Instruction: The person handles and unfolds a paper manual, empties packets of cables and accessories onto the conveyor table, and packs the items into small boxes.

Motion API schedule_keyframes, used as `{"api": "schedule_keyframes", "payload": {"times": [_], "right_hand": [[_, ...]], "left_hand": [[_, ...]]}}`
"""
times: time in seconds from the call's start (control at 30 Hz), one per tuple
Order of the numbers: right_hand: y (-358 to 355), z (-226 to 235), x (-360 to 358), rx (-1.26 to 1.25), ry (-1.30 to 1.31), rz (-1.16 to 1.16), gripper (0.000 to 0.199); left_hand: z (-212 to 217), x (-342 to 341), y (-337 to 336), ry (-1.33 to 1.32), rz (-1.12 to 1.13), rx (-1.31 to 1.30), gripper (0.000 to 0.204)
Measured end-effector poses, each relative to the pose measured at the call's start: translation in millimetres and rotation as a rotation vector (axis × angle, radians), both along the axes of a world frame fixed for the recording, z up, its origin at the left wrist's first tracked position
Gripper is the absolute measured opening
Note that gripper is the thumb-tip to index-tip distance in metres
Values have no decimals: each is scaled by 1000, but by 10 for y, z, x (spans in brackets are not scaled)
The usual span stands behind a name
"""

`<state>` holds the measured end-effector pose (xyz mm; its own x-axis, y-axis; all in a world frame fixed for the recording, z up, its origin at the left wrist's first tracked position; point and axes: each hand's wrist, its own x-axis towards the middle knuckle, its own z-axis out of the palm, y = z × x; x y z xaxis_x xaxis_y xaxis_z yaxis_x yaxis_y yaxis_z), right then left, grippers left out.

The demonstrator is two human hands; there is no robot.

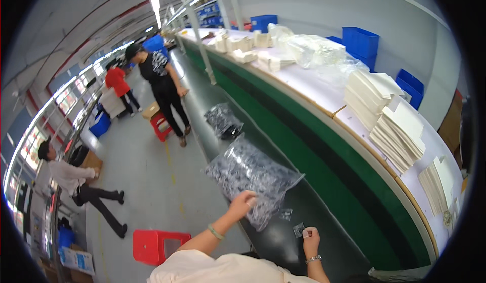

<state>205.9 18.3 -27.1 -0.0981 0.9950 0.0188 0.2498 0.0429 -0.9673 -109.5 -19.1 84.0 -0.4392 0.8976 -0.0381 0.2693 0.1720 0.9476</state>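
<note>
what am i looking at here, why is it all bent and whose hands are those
No robot here: these are one person's bare hands. The single picture comes from a wide fisheye camera worn on that person's head, looking down, so straight edges curve. The right hand holds a small clear packet by its edge. The left hand is at a large filled plastic bag; whether it grips it is unclear. That bag lies on a dark work surface, with a second small packet nearby and another filled bag farther along.
</note>
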Motion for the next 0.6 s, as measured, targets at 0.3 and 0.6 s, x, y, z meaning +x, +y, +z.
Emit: {"api": "schedule_keyframes", "payload": {"times": [0.3, 0.6], "right_hand": [[409, -398, -410, 121, -442, -71, 6], [426, -582, -313, 62, -442, 53, 26]], "left_hand": [[-360, -2460, 1416, 479, 334, 138, 12], [-1203, -3550, 2789, 913, -32, -111, 24]]}}
